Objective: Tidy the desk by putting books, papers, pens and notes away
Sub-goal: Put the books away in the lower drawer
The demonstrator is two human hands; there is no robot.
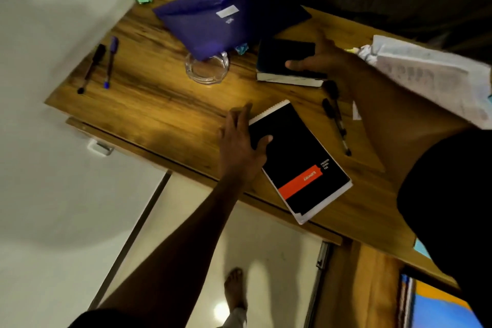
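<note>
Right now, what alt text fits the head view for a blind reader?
A person's left hand rests on a black spiral notepad and the right hand on a dark book, on a wooden desk with pens, a purple folder and a glass ashtray.

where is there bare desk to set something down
Bare wood lies between the two pens at the left edge and the glass ashtray, running forward to the spiral pad. The right side is crowded: black book, more pens, papers.

Dim warm light pools on the desk point(149, 93) (glare spot on the floor point(221, 311)), edges soft with blur
</note>
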